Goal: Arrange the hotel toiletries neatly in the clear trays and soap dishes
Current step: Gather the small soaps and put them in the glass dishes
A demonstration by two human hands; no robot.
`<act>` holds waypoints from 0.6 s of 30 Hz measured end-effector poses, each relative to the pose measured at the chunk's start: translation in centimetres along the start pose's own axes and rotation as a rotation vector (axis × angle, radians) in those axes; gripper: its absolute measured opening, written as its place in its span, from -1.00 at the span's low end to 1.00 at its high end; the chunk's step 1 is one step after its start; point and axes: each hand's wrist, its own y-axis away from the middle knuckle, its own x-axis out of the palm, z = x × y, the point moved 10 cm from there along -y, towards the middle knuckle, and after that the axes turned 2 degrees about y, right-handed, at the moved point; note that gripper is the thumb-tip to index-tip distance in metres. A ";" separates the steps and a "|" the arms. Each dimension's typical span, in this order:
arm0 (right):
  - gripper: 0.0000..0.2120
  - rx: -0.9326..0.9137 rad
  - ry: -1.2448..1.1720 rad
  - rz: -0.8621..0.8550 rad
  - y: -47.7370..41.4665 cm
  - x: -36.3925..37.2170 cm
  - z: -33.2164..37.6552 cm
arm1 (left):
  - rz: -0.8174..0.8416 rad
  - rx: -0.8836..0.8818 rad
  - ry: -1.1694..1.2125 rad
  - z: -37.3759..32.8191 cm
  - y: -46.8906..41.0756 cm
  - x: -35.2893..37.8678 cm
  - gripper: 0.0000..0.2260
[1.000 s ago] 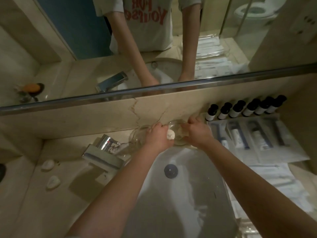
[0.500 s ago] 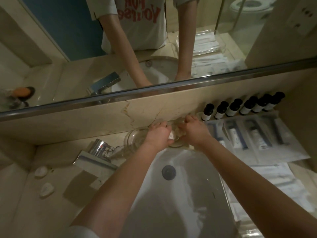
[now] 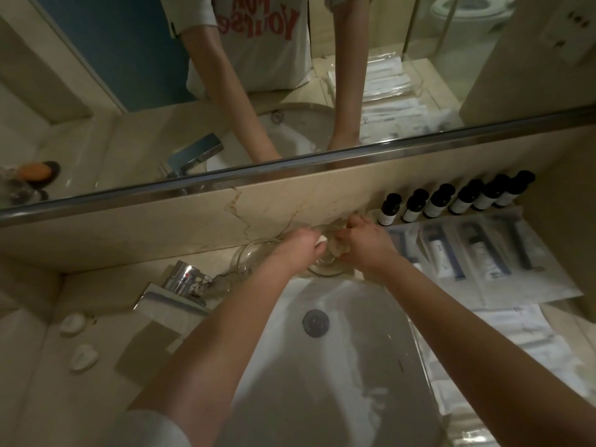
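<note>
Clear glass dish (image 3: 250, 254), shiny chrome tap (image 3: 182, 279), glossy white basin (image 3: 322, 382), polished veined stone bench (image 3: 48, 398), crinkly clear plastic packets (image 3: 451, 258).

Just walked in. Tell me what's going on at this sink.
A person works at the sink basin. The left hand pinches a small white soap over a clear soap dish, which the right hand holds at its edge. A second dish sits beside it, and two more soaps wait on the counter at left.

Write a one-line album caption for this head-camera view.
Over a clear soap dish behind the sink, the left hand pinches a small white soap, the right hand at the rim.
</note>
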 end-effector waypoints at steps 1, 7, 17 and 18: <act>-0.57 0.002 0.006 0.000 0.0 0.0 0.0 | 0.018 -0.021 0.023 0.2 -0.2 -0.1 -0.73; -0.55 0.027 0.013 -0.003 0.0 0.3 -0.1 | 0.006 -0.050 -0.043 1.4 -0.8 -0.5 -0.69; -0.49 0.034 -0.032 -0.007 0.0 0.6 0.0 | -0.151 -0.063 0.036 1.5 1.1 0.7 -0.63; -0.51 0.034 -0.032 -0.007 0.0 0.7 -0.1 | -0.156 -0.066 0.043 1.5 1.1 0.6 -0.64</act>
